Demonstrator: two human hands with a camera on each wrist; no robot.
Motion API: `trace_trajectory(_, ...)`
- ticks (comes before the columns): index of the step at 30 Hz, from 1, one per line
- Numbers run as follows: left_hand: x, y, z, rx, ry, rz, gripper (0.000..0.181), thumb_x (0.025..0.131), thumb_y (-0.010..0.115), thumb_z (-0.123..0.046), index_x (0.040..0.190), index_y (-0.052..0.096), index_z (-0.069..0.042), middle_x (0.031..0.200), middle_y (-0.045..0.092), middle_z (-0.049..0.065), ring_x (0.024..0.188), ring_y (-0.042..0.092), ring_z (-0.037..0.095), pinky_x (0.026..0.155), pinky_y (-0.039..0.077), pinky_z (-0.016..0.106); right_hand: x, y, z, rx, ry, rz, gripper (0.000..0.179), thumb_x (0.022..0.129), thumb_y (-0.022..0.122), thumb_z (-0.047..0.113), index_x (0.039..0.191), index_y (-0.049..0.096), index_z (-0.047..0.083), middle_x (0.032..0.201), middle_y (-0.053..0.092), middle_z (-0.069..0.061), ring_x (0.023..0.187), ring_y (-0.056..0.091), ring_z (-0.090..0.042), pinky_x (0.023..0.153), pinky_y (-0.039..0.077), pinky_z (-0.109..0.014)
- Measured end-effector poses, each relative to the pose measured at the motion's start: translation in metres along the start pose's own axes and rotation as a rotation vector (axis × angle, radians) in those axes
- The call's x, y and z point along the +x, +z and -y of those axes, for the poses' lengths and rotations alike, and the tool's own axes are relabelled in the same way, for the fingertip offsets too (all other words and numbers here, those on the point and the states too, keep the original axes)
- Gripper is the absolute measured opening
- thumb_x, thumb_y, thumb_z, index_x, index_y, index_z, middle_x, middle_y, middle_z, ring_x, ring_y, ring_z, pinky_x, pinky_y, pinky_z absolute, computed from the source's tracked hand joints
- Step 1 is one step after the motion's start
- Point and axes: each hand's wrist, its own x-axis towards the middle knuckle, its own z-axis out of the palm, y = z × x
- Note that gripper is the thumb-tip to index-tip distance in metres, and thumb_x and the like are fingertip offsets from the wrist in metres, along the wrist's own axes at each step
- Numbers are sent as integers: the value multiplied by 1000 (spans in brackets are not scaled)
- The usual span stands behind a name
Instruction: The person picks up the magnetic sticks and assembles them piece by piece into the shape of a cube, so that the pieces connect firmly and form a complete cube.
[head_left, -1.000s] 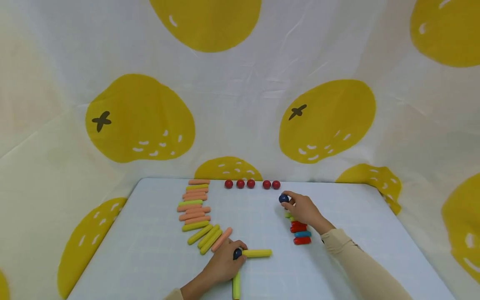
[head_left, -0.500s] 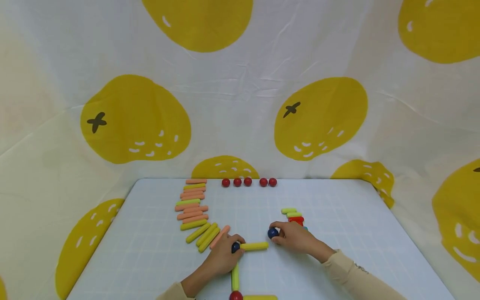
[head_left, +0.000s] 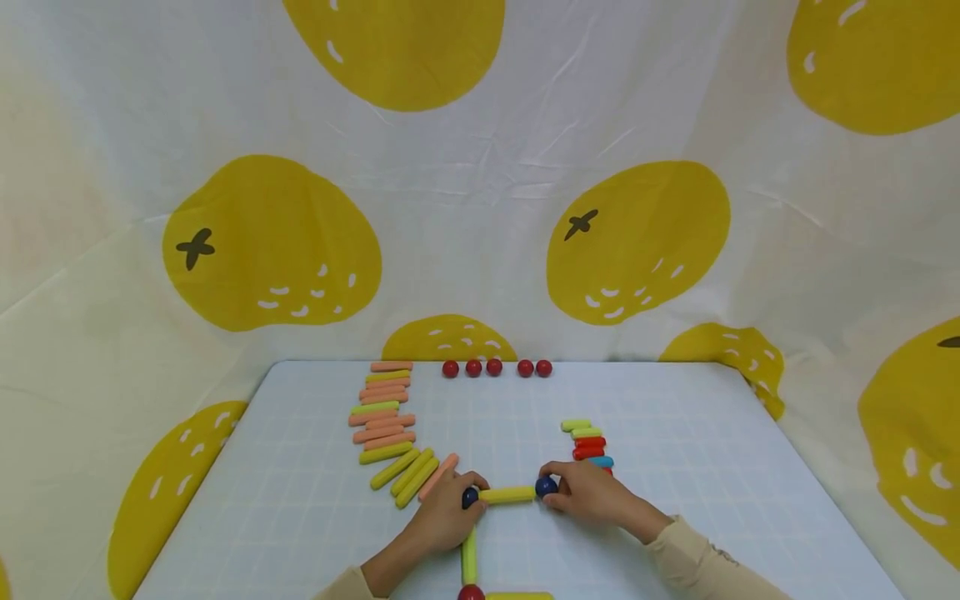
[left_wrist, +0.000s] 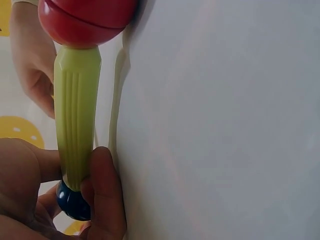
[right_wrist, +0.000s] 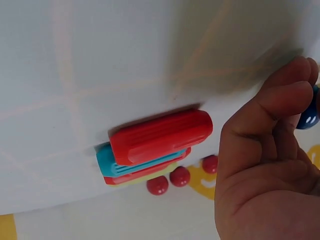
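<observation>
Our left grip [head_left: 444, 515] pinches one blue ball [head_left: 470, 497] and our right grip [head_left: 588, 493] another blue ball [head_left: 547, 487], seemingly touching the yellow rod [head_left: 507, 496] between them, so we should press gently, straight along its length.

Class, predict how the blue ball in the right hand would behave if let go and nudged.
The blue ball would probably roll, being round on a flat table. Its bright highlights suggest a smooth, perhaps slippery surface. It looks undented where the right hand grips it, so likely stiff.
</observation>
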Motion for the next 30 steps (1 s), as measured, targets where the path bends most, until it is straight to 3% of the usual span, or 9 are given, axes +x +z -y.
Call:
trace_trajectory(12, 1, 1, 0, 17, 6, 10, 16, 94, 72, -22, 110, 70, -23, 116, 54, 11, 100, 56, 24, 86, 51, 48, -9, 5, 3, 8, 52, 20, 34, 93, 75, 30, 122, 66, 17, 69, 58, 6, 60, 51, -11, 55, 41, -23)
trace_trajectory(17, -1, 0, -1, 14, -11, 17, 16, 94, 72, -22, 110, 70, -23, 115, 54, 11, 97, 57, 24, 80, 52, 43, -16, 2, 8, -70, 80, -10, 44, 91, 76, 35, 125, 59, 13, 71, 58, 6, 60, 53, -11, 54, 43, -25)
trace_trajectory(21, -2, 1, -2, -13, -24, 27, 16, 94, 71, -22, 111, 70, -22, 115, 54, 11, 91, 58, 23, 71, 52, 37, -26, -1, 18, -135, 95, -42, 42, 90, 77, 39, 120, 59, 15, 69, 56, 6, 57, 51, -11, 52, 41, -26)
trace_trajectory(23, -3, 1, -1, -25, -29, 30, 17, 95, 71, -23, 111, 69, -21, 116, 53, 12, 91, 58, 23, 69, 53, 37, -32, -2, 25, -143, 53, -7, 38, 90, 77, 40, 116, 62, 17, 68, 55, 7, 57, 49, -9, 52, 40, -24)
trace_trajectory(30, -3, -4, -1, -21, -41, 32, 19, 95, 71, -27, 112, 68, -20, 121, 51, 14, 99, 57, 27, 77, 53, 43, -49, 18, 44, -214, -163, 273, 22, 89, 78, 41, 106, 69, 31, 77, 53, 17, 65, 46, 0, 61, 42, -19)
